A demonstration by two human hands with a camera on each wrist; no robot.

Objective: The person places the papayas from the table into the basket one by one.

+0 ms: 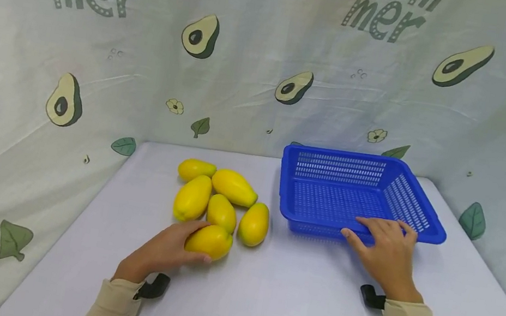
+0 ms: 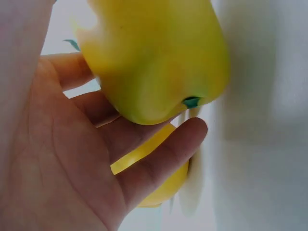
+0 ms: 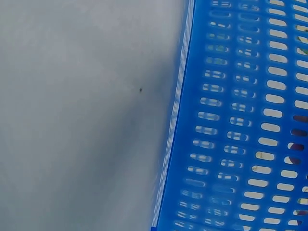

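Note:
In the head view, my left hand holds the nearest yellow mango, thumb on its near side and fingers over its far side. The left wrist view shows this mango close up, its green stem end facing the camera and my fingers curled behind it. Several other mangoes lie grouped just beyond. My right hand grips the near rim of a blue plastic basket, its fingers over the edge. Dark shapes like fingers show through the holes of the basket wall in the right wrist view.
A white cloth covers the table. The basket stands at the back right, with no fruit visible inside. Behind and at the sides hangs a pale curtain printed with avocados and leaves.

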